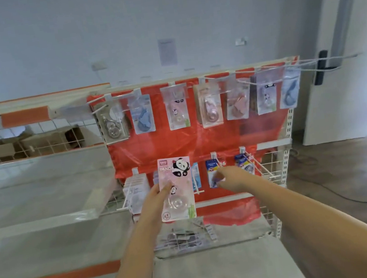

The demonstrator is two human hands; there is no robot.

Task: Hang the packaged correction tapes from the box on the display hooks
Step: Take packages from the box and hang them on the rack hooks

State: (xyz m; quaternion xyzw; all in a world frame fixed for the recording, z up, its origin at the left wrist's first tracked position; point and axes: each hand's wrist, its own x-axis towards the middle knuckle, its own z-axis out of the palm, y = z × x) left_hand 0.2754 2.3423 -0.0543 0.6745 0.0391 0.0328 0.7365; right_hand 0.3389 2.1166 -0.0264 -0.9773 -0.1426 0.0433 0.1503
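Panda correction tape pack [176, 188] upright, left hand [159, 194] grip pinching its left edge

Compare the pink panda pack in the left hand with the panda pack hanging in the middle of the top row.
The pink panda pack is gripped by the left hand in front of the lower row; the top-row panda pack hangs from a hook. The held pack looks larger, being nearer the camera, and its print reads clearly; the hung one is blurred. Both are pink carded blisters standing upright.
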